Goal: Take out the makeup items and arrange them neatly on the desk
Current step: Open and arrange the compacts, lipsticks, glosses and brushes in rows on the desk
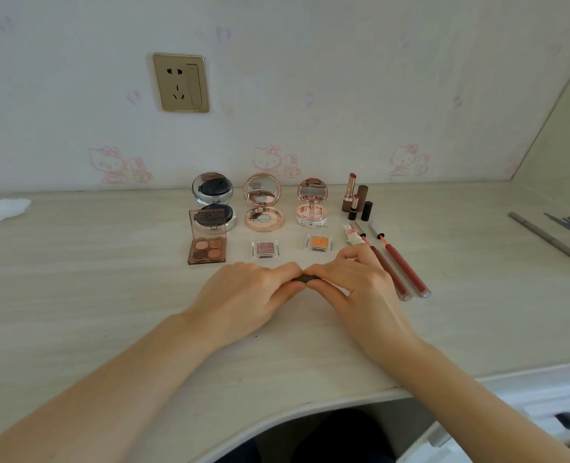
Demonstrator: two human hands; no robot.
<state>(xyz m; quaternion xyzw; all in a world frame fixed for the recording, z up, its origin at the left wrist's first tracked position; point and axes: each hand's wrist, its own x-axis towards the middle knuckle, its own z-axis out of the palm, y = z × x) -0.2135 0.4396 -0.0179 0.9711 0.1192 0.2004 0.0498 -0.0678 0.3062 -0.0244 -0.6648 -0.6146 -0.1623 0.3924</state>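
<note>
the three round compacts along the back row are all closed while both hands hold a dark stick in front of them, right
Not quite. In the head view the three round compacts stand open, lids raised. The left hand and right hand do hold the dark stick.

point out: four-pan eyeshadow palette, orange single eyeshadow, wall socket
four-pan eyeshadow palette (207, 249): head view, on the pans in its open base.
orange single eyeshadow (320, 242): head view, middle of the orange pan.
wall socket (181, 82): head view, centre of the gold faceplate.
</note>
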